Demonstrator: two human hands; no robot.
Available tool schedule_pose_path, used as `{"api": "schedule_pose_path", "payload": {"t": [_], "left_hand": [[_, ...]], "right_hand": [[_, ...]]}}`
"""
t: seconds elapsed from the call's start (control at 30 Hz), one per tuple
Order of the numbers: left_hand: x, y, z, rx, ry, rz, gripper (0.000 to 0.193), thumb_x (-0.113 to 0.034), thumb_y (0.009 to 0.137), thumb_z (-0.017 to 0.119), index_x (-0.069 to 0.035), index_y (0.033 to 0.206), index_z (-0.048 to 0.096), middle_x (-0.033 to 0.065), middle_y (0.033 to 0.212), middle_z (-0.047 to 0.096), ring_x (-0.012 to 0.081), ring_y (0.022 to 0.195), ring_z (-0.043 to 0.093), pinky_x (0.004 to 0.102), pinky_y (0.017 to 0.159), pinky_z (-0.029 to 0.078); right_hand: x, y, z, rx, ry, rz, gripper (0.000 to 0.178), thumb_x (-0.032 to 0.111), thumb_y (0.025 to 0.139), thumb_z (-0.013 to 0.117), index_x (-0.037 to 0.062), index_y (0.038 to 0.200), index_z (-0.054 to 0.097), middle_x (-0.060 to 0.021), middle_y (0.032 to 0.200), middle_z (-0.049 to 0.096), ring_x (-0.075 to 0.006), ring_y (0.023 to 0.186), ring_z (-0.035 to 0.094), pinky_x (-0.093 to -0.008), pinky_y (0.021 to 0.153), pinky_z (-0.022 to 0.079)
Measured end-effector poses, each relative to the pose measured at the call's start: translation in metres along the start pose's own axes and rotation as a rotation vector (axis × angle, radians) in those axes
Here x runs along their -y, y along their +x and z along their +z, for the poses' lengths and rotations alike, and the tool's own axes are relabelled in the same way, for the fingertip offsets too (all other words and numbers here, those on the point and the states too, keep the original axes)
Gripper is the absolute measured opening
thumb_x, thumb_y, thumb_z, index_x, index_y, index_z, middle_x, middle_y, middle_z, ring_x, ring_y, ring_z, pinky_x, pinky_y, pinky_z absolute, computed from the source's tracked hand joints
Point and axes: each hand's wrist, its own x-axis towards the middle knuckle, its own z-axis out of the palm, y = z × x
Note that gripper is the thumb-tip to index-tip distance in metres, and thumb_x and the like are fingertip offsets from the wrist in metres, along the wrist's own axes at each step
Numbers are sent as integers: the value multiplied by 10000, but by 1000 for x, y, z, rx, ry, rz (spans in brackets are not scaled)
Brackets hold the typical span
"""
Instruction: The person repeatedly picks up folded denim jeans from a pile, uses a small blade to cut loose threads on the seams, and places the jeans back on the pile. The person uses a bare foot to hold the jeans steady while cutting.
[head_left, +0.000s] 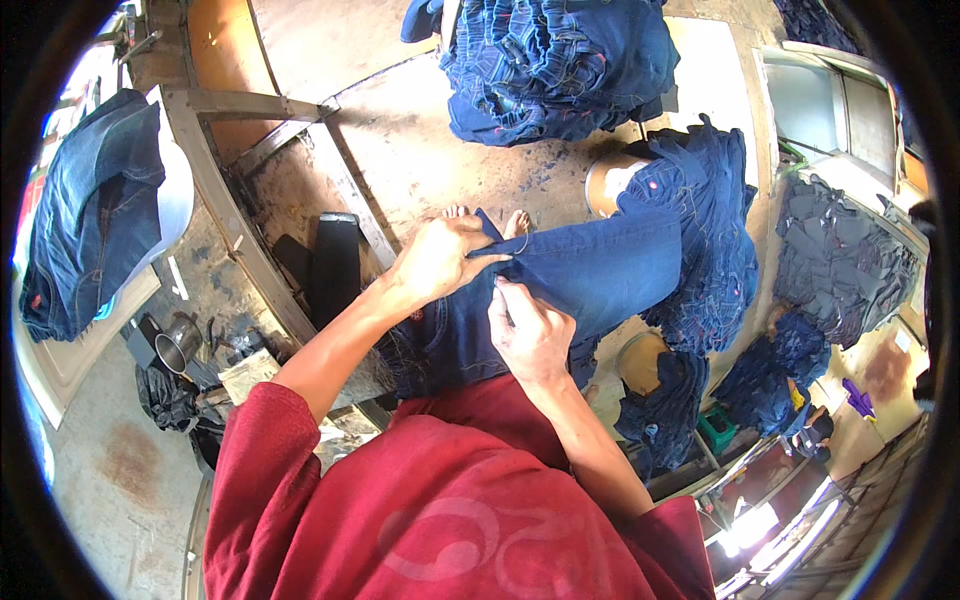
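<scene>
I hold a dark blue pair of jeans (590,270) in front of my red shirt. My left hand (440,258) grips the upper edge of the denim at its near end. Just below and to the right, my right hand (530,335) pinches the same edge between thumb and fingers. The cloth stretches away to the right onto a heap of more jeans (710,220). My bare toes (485,215) show just beyond the hands.
A big pile of blue jeans (560,60) lies at the top on the concrete floor. One pair (95,215) hangs over a white surface at left. A metal cup (178,345) and clutter sit lower left. Grey garments (840,260) are heaped at right, beside a wooden frame (250,110).
</scene>
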Motion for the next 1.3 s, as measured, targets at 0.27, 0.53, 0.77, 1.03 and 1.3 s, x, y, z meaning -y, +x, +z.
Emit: {"api": "schedule_pose_path", "payload": {"t": [0.27,0.53,0.77,1.03,1.3], "left_hand": [[-2,0,0,-18,21,28,289,-241,864,893,-9,1026,834,182,947,773,367,876,771,409,778,627],[2,-2,6,-50,5,49,256,-289,915,837,-41,962,803,142,866,675,375,811,712,457,771,607],[2,-2,7,-58,38,57,299,-256,869,884,1,1000,808,168,959,744,372,858,756,418,796,632],[1,1,3,-81,67,101,328,-244,849,904,10,1035,812,168,935,762,365,845,769,409,784,636],[1,-1,5,-44,4,38,250,-280,895,846,-38,918,792,135,849,663,369,807,703,462,781,593]], "right_hand": [[-1,-3,-6,72,29,47,97,73,916,775,83,1009,751,-107,683,701,-264,557,706,-378,514,543],[5,-6,-4,83,-105,-11,114,75,919,773,75,1030,748,-118,693,714,-261,555,716,-382,524,556],[1,-2,-3,105,-36,45,109,73,925,762,84,1032,745,-123,683,716,-273,565,726,-388,514,556],[2,-1,-6,64,23,67,94,57,919,768,85,1002,733,-117,680,707,-283,551,712,-391,509,550],[1,0,-9,109,13,57,113,46,926,757,78,1033,742,-117,680,703,-276,550,711,-384,506,548]]}}
